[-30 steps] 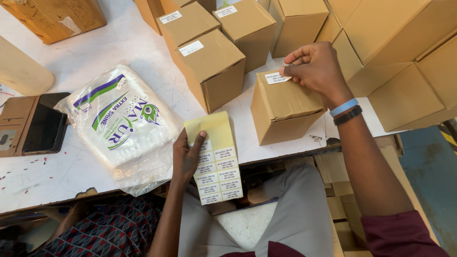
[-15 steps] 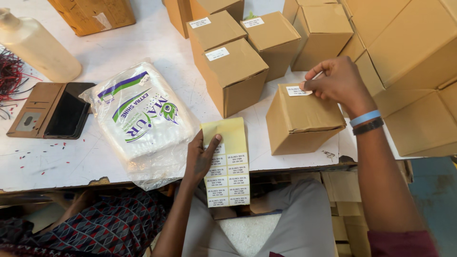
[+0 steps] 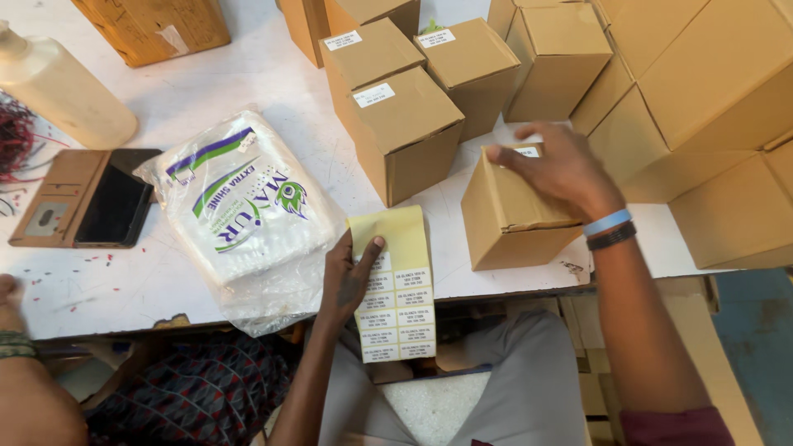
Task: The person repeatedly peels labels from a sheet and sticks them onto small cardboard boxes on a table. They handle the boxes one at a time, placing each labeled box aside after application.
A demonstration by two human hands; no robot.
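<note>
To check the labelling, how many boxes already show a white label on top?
4: the box under the right hand, and three behind it, front, left and right. Others may be hidden.
</note>
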